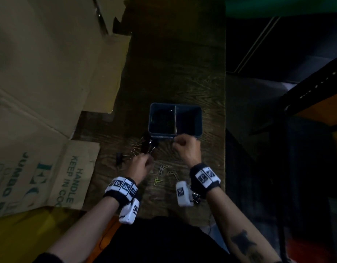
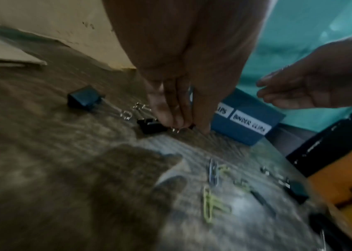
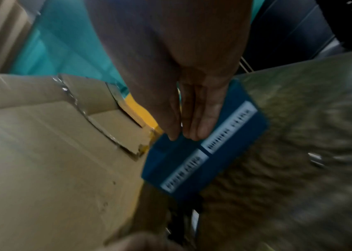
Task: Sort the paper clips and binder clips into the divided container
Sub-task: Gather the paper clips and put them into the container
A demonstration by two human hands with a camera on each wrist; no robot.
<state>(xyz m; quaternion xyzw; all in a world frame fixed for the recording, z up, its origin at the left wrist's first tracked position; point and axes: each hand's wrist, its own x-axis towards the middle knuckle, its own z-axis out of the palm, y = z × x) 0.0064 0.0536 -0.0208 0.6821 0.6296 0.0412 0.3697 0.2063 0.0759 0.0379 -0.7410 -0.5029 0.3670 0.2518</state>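
A blue divided container (image 1: 175, 106) stands mid-table, with "BINDER CLIPS" labelled on its right half (image 2: 246, 129) (image 3: 224, 161). My left hand (image 1: 144, 162) (image 2: 183, 127) reaches down just left of the container. Its fingertips and thumb pinch the wire handle of a black binder clip (image 2: 151, 126) (image 1: 147, 146). Another black binder clip (image 2: 83, 98) (image 1: 118, 157) lies further left. My right hand (image 1: 181, 144) (image 3: 183, 137) hovers at the container's front wall, fingers straight and together, and I see nothing in it. Loose paper clips (image 1: 163, 172) (image 2: 213, 173), some yellow-green (image 2: 210, 203), lie between my wrists.
Large cardboard boxes (image 1: 40, 92) crowd the table's left side. The table's right edge (image 1: 225, 111) drops off towards a dark shelf frame (image 1: 306, 95). One more binder clip (image 1: 196, 196) (image 2: 297, 191) lies under my right wrist.
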